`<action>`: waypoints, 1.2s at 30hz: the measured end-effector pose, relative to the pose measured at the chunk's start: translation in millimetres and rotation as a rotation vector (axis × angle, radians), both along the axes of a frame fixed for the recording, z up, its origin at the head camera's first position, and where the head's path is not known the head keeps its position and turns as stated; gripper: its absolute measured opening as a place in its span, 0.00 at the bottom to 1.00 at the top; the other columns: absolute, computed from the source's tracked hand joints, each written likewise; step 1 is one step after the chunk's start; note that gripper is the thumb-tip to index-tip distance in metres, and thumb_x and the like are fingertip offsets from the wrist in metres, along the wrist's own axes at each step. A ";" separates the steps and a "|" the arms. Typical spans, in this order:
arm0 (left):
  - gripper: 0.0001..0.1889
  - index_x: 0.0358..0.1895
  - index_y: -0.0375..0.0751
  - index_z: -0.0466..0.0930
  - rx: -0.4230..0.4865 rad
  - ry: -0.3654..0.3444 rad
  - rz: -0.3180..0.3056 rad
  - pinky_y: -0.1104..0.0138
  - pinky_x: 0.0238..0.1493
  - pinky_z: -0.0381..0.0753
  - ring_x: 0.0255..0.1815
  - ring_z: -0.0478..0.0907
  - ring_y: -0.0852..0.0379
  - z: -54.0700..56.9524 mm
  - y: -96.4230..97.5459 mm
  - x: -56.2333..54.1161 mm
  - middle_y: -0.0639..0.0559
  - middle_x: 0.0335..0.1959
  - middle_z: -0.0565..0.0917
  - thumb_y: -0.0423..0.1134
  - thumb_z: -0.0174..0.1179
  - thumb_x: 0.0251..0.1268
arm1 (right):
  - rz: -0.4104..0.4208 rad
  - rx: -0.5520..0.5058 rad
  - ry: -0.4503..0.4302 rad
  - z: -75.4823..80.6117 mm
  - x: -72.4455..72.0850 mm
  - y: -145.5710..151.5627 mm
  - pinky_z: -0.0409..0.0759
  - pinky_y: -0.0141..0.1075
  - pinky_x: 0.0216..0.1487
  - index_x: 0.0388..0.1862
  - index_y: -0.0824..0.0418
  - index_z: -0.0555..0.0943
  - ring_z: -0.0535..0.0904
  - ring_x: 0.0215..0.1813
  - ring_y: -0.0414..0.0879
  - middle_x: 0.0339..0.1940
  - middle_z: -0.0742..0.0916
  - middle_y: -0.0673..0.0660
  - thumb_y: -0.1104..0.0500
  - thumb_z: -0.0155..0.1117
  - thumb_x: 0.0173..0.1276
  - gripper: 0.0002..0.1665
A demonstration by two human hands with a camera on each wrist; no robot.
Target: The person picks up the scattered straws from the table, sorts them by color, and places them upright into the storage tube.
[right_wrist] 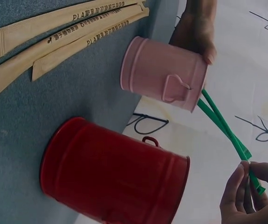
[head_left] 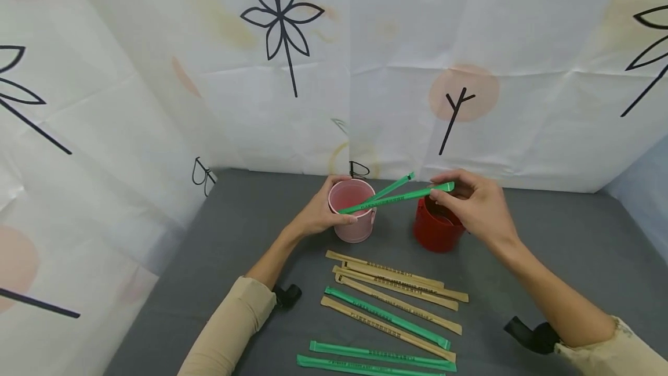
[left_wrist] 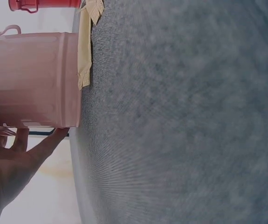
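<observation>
My left hand [head_left: 319,212] grips a small pink bucket [head_left: 354,230], the thumb along the near side and the fingers round the far rim. A green paper-wrapped straw [head_left: 402,196] is pinched near its end by my right hand [head_left: 484,206]; its other end reaches into the pink bucket's mouth. Another green wrapped straw [head_left: 395,185] leans inside that bucket, its tip sticking out to the right. Below my right hand stands a red bucket [head_left: 437,237], its mouth partly covered by the fingers. In the right wrist view, thumb and fingertips meet on the green straw [right_wrist: 240,148].
Several brown wrapped straws [head_left: 399,305] lie on the grey tabletop [head_left: 250,213] before the buckets. Among and below them are green wrapped straws [head_left: 386,316]. Behind the table hangs a white printed cloth [head_left: 396,103]. Black wrist straps [head_left: 532,335] sit near both sleeves.
</observation>
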State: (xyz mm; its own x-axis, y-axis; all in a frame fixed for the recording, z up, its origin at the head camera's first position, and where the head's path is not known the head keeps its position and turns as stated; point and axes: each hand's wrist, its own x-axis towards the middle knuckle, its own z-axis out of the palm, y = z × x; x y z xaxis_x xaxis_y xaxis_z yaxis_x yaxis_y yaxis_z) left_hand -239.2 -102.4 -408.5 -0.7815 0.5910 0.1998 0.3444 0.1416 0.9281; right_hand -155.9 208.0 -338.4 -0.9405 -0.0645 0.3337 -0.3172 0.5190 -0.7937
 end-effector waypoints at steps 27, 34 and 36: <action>0.48 0.71 0.47 0.57 0.047 0.002 0.004 0.45 0.60 0.74 0.63 0.73 0.41 -34.9 -1.1 -20.4 0.41 0.67 0.69 0.48 0.78 0.49 | 0.097 -0.083 -0.083 -19.3 -29.9 -39.9 0.80 0.35 0.38 0.48 0.61 0.87 0.86 0.36 0.44 0.35 0.89 0.59 0.57 0.71 0.66 0.13; 0.46 0.71 0.48 0.56 0.035 -0.002 0.010 0.46 0.61 0.74 0.64 0.72 0.43 -34.7 -1.1 -19.7 0.43 0.66 0.70 0.41 0.77 0.51 | 0.084 -0.041 -0.077 -24.2 -29.9 -41.4 0.79 0.34 0.36 0.49 0.61 0.87 0.87 0.38 0.49 0.36 0.90 0.57 0.58 0.71 0.66 0.14; 0.46 0.72 0.45 0.55 0.029 -0.001 0.007 0.46 0.61 0.73 0.64 0.72 0.42 -34.9 -1.6 -20.0 0.41 0.66 0.70 0.36 0.76 0.52 | 0.077 -0.035 -0.084 -24.3 -28.4 -40.4 0.80 0.34 0.39 0.50 0.60 0.87 0.87 0.39 0.49 0.38 0.90 0.56 0.57 0.71 0.66 0.15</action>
State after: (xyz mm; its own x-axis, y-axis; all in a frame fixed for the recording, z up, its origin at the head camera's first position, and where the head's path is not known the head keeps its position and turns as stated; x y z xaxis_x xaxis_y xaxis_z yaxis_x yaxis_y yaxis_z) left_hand -259.3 -104.0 -443.4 -0.7859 0.5795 0.2159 0.3424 0.1171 0.9322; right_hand -184.3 167.6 -362.7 -0.9579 -0.1271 0.2575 -0.2868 0.4668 -0.8365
